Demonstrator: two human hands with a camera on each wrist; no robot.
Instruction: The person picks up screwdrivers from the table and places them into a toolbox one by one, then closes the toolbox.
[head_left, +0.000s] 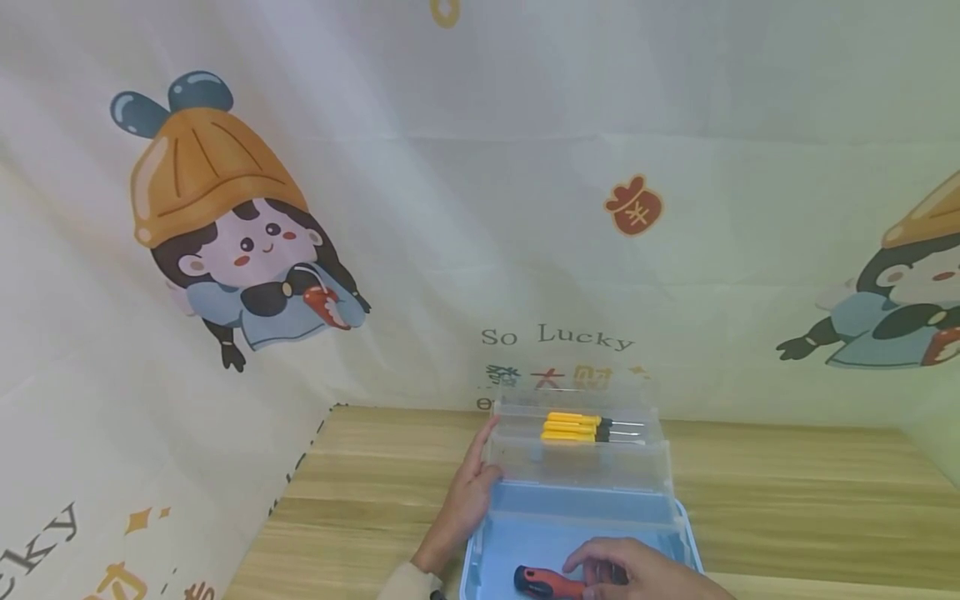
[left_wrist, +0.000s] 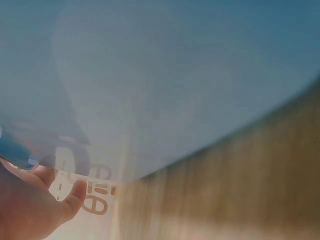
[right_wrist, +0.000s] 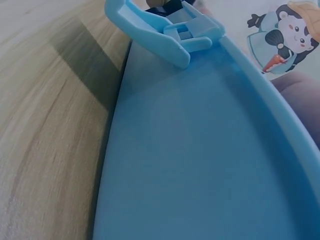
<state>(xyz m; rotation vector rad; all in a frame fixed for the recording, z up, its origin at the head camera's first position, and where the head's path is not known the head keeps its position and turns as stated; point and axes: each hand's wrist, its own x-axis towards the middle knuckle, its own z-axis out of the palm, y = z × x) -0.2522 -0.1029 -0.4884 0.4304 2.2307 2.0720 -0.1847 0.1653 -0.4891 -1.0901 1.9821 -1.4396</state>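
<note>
A blue plastic box [head_left: 480,533] sits at the front of the table, with a clear plastic tray [head_left: 585,462] raised along its far side. Several yellow-handled screwdrivers [head_left: 570,427] lie side by side in that tray. My left hand [head_left: 467,492] holds the tray's left edge, thumb near its front corner and fingers reaching up the side. Down inside the box, a red-and-black screwdriver handle [head_left: 547,582] points left. My right hand [head_left: 626,571] grips its right end with curled fingers, hiding the rest. The left wrist view shows part of the left hand [left_wrist: 45,205] beside the box.
Wood-grain table surface [head_left: 810,500] extends on both sides of the box. Behind it hangs a pale printed cloth [head_left: 465,208], which also covers the left side. A blue latch [right_wrist: 187,32] stands out from the box wall in the right wrist view.
</note>
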